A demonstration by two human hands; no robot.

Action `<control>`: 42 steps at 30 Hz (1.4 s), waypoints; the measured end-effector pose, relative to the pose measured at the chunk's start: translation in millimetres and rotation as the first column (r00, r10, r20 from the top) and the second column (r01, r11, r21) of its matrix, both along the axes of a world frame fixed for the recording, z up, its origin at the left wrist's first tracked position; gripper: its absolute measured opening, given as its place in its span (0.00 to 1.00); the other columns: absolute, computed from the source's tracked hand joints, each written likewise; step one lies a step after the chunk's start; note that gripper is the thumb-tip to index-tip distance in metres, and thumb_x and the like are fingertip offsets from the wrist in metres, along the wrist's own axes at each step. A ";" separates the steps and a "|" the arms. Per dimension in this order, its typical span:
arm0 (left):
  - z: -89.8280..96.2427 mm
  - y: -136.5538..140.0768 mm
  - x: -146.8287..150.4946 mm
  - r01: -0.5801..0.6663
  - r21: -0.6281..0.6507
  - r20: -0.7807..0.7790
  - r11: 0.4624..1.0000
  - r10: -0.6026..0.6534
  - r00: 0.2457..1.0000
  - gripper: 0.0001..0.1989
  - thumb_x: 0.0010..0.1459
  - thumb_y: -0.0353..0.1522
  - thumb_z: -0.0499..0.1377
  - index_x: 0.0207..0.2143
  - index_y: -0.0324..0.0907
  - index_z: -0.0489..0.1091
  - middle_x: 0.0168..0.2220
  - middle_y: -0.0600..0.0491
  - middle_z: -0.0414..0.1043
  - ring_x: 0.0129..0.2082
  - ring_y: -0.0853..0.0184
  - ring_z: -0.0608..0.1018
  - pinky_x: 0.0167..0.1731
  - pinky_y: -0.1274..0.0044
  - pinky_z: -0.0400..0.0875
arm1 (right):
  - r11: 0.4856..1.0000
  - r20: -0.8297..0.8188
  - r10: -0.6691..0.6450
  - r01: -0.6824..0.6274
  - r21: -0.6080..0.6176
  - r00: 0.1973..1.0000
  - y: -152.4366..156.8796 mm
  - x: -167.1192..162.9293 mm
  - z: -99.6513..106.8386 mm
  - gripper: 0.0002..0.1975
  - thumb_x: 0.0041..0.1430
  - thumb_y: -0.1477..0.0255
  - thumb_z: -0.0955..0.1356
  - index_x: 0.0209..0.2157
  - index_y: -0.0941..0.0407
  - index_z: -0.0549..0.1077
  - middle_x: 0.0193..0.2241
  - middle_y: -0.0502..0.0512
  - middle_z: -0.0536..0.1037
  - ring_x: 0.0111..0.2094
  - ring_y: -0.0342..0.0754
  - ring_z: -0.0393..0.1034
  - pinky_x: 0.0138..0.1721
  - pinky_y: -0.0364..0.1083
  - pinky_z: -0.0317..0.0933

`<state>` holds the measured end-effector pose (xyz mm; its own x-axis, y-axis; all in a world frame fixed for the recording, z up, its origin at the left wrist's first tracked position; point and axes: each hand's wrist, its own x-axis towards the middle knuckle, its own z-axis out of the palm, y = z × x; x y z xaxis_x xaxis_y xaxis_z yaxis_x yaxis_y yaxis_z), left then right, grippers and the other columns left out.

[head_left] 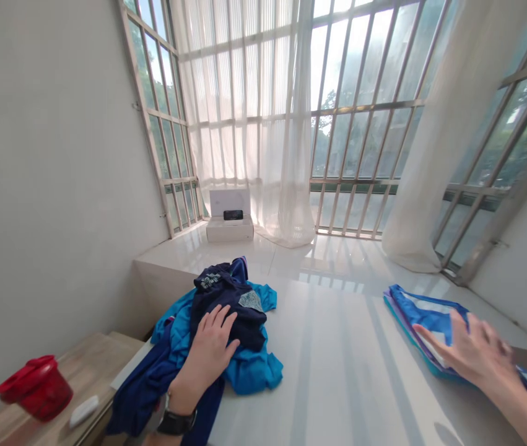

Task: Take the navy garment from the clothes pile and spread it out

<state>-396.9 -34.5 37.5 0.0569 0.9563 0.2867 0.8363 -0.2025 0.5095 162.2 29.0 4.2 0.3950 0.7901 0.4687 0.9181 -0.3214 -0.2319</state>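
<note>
A loose heap of clothes lies at the left of the white surface. On top is a navy shirt [226,297] with pale printing, over a bright blue garment [256,371] and dark blue cloth [137,393]. My left hand [214,341], a dark watch on its wrist, rests on the navy shirt with fingers spread. At the right, a flat stack of folded clothes [423,310] in blue, white and teal lies on the surface. My right hand [477,350] is over that stack, its fingers apart and slightly blurred; whether it touches the cloth is unclear.
A white box [230,230] with a dark phone-like object [233,215] stands by the barred windows. Sheer curtains [286,155] hang down to the ledge. At lower left, a red container [38,390] and a small white object [83,411] sit on a wooden table [98,356].
</note>
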 end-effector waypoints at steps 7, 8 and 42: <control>15.0 1.5 -16.8 0.001 0.101 -0.285 0.995 0.028 0.958 0.12 0.66 0.31 0.51 0.43 0.45 0.75 0.43 0.48 0.78 0.44 0.55 0.77 0.46 0.67 0.67 | 0.812 0.028 0.517 -0.501 0.300 0.855 -30.3 -139.3 14.4 0.28 0.61 0.51 0.61 0.55 0.54 0.66 0.58 0.68 0.69 0.63 0.62 0.60 0.64 0.63 0.54; 17.5 -2.4 -7.2 0.021 0.119 -0.260 0.993 0.010 0.966 0.14 0.68 0.33 0.49 0.41 0.45 0.75 0.41 0.48 0.78 0.42 0.56 0.77 0.44 0.68 0.67 | 0.771 -0.023 0.596 -0.564 0.296 0.803 -37.1 -164.3 10.5 0.24 0.62 0.54 0.62 0.54 0.53 0.68 0.56 0.66 0.72 0.60 0.61 0.64 0.62 0.62 0.57; 66.5 27.6 114.7 0.556 0.136 0.960 0.820 -0.248 0.131 0.13 0.54 0.43 0.65 0.37 0.44 0.73 0.46 0.49 0.77 0.45 0.59 0.78 0.51 0.67 0.72 | 0.674 -0.667 0.572 0.189 0.714 0.478 -18.7 -178.5 49.6 0.16 0.54 0.58 0.66 0.36 0.55 0.74 0.36 0.53 0.77 0.42 0.52 0.70 0.52 0.58 0.64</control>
